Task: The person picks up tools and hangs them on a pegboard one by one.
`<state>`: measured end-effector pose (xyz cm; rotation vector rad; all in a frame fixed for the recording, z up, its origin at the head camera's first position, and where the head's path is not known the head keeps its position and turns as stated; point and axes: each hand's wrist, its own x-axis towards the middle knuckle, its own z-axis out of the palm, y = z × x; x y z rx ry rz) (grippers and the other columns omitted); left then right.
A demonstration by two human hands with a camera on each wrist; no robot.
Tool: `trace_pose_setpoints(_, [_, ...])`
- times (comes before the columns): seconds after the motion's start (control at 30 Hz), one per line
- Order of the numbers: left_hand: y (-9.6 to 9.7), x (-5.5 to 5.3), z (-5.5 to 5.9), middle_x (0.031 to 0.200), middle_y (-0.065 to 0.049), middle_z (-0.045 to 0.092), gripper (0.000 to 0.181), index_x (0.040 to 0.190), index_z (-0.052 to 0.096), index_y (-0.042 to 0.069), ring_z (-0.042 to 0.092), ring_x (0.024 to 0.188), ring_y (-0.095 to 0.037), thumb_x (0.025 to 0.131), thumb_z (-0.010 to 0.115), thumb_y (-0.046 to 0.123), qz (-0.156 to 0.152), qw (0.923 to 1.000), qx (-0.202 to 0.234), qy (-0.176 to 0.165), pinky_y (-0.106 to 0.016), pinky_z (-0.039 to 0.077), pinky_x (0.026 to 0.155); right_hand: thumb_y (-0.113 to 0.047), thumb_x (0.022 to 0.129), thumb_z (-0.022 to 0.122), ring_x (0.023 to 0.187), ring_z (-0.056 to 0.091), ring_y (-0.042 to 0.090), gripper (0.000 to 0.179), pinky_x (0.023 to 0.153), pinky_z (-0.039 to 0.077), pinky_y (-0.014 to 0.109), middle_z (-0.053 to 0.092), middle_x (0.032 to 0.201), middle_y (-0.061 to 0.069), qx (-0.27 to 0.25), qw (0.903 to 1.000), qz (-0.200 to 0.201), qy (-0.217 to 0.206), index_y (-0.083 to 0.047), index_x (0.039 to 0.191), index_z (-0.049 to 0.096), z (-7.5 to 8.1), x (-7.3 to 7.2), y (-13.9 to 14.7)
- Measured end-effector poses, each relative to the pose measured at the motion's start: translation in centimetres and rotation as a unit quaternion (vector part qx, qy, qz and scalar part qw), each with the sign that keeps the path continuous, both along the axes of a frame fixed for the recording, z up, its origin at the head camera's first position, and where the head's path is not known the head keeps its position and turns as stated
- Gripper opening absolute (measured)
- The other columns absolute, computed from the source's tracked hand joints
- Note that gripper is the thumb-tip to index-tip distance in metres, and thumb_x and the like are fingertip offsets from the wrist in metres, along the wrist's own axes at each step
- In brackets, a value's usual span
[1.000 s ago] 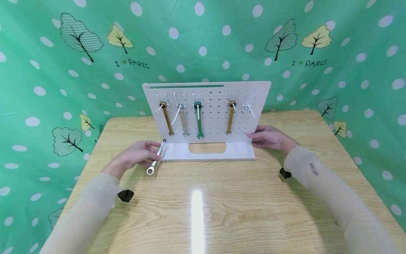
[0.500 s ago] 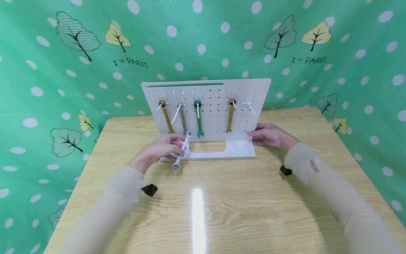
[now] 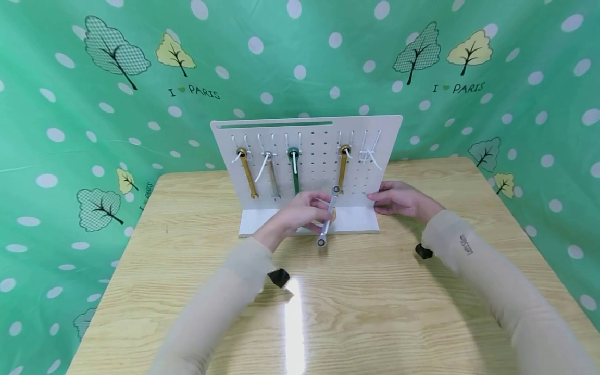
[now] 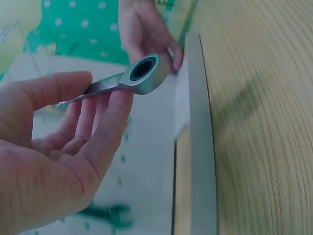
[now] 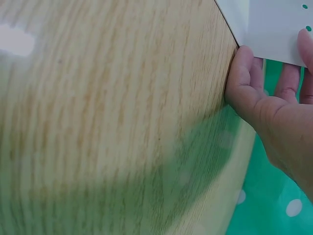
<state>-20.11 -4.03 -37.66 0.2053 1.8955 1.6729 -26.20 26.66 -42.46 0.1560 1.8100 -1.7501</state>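
My left hand (image 3: 302, 212) pinches a silver ratchet wrench (image 3: 328, 217) between thumb and fingers, in front of the white pegboard (image 3: 319, 177). One ring end (image 4: 143, 68) of the wrench shows close up in the left wrist view. My right hand (image 3: 398, 200) grips the pegboard's lower right edge; in the right wrist view the thumb (image 5: 306, 46) lies on its front, with fingers behind it. A gold wrench (image 3: 248, 174), a silver wrench (image 3: 273, 177), a green wrench (image 3: 295, 172) and another gold wrench (image 3: 343, 169) hang on white hooks. The green one's lower end is behind my left hand.
At the board's far right is a white hook (image 3: 371, 153) with no wrench on it. The board's flat base (image 3: 356, 221) rests on the wooden table (image 3: 375, 291). A green dotted curtain (image 3: 300, 62) surrounds the table at the back and sides.
My left hand has carried the silver ratchet wrench rightward, from the board's left side to past its middle. My right hand has stayed at the right edge.
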Motion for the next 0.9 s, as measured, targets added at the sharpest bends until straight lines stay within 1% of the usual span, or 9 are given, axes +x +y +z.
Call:
trace_pose_setpoints(0.1, [1.6, 0.3, 0.6, 0.111, -0.013, 0.065, 0.041, 0.132, 0.056, 0.006, 0.067, 0.103, -0.039, 0.094, 0.071, 0.007, 0.003, 0.9998, 0.012, 0.014, -0.041, 0.063, 0.076, -0.01, 0.097, 0.07, 0.121, 0.058, 0.031, 0.045, 0.103, 0.049, 0.045, 0.061, 0.127, 0.01, -0.002, 1.0, 0.003, 0.002, -0.004, 0.137, 0.049, 0.0, -0.2, -0.2])
trace_pose_setpoints(0.13, [2.1, 0.4, 0.9, 0.111, -0.012, 0.065, 0.04, 0.131, 0.057, 0.007, 0.067, 0.103, -0.037, 0.094, 0.072, 0.009, 0.004, 0.9996, 0.02, 0.021, -0.04, 0.063, 0.076, -0.009, 0.097, 0.069, 0.121, 0.058, 0.031, 0.046, 0.103, 0.049, 0.045, 0.061, 0.128, 0.011, -0.004, 1.0, 0.005, 0.002, -0.004, 0.138, 0.048, -0.1, -0.2, -0.2])
trace_pose_setpoints(0.23, [3.4, 1.1, 2.0, 0.112, -0.012, 0.065, 0.037, 0.129, 0.058, 0.007, 0.068, 0.1, -0.03, 0.096, 0.072, 0.012, 0.0, 0.9973, 0.048, 0.056, -0.04, 0.063, 0.077, -0.006, 0.097, 0.067, 0.117, 0.062, 0.029, 0.045, 0.103, 0.05, 0.045, 0.065, 0.124, 0.01, -0.016, 0.9999, 0.004, -0.003, -0.005, 0.138, 0.049, -0.2, -0.2, -0.2])
trace_pose_setpoints(0.33, [4.5, 1.8, 3.1, 0.112, -0.011, 0.065, 0.034, 0.127, 0.06, 0.007, 0.068, 0.097, -0.023, 0.096, 0.072, 0.013, -0.009, 0.9919, 0.079, 0.099, -0.039, 0.063, 0.078, -0.004, 0.098, 0.065, 0.109, 0.066, 0.024, 0.035, 0.101, 0.051, 0.043, 0.071, 0.113, 0.006, -0.03, 0.9995, 0.004, -0.007, -0.007, 0.131, 0.054, -0.3, -0.1, 0.0])
trace_pose_setpoints(0.43, [5.3, 2.5, 4.0, 0.11, -0.011, 0.065, 0.032, 0.125, 0.061, 0.005, 0.068, 0.093, -0.021, 0.096, 0.072, 0.011, -0.011, 0.9844, 0.107, 0.139, -0.037, 0.063, 0.078, -0.001, 0.1, 0.061, 0.101, 0.068, 0.02, 0.023, 0.098, 0.052, 0.041, 0.073, 0.102, 0.003, -0.045, 0.999, 0.008, -0.003, -0.011, 0.12, 0.06, -0.3, 0.1, 0.1])
trace_pose_setpoints(0.57, [6.0, 3.1, 4.7, 0.106, -0.012, 0.067, 0.031, 0.122, 0.063, 0.001, 0.07, 0.087, -0.02, 0.094, 0.073, 0.007, -0.003, 0.9761, 0.127, 0.176, -0.035, 0.062, 0.077, 0.002, 0.101, 0.055, 0.094, 0.068, 0.017, 0.02, 0.095, 0.052, 0.039, 0.072, 0.093, 0.002, -0.055, 0.9985, 0.008, 0.002, -0.014, 0.11, 0.063, -0.3, 0.2, 0.3])
trace_pose_setpoints(0.77, [6.8, 3.1, 5.1, 0.102, -0.007, 0.069, 0.026, 0.117, 0.066, 0.0, 0.068, 0.088, -0.015, 0.093, 0.074, 0.007, 0.006, 0.968, 0.109, 0.226, -0.028, 0.06, 0.078, 0.004, 0.1, 0.054, 0.097, 0.069, 0.019, 0.022, 0.095, 0.053, 0.039, 0.073, 0.094, 0.004, -0.047, 0.9988, 0.01, 0.005, -0.014, 0.113, 0.06, -0.1, 0.3, 0.3])
trace_pose_setpoints(0.83, [7.0, 2.8, 4.9, 0.101, -0.005, 0.07, 0.025, 0.116, 0.067, 0.0, 0.067, 0.088, -0.014, 0.093, 0.074, 0.008, 0.013, 0.9678, 0.1, 0.231, -0.026, 0.059, 0.078, 0.003, 0.1, 0.055, 0.099, 0.069, 0.02, 0.022, 0.096, 0.052, 0.04, 0.073, 0.097, 0.004, -0.047, 0.9988, 0.011, 0.004, -0.014, 0.114, 0.061, -0.1, 0.3, 0.3])
trace_pose_setpoints(0.9, [7.3, 2.4, 4.6, 0.1, -0.003, 0.07, 0.024, 0.114, 0.068, 0.001, 0.068, 0.087, -0.013, 0.093, 0.075, 0.009, 0.024, 0.9701, 0.096, 0.222, -0.026, 0.059, 0.077, 0.001, 0.101, 0.056, 0.101, 0.068, 0.02, 0.02, 0.099, 0.05, 0.042, 0.074, 0.1, 0.004, -0.046, 0.9988, 0.013, 0.003, -0.014, 0.114, 0.061, -0.1, 0.3, 0.2])
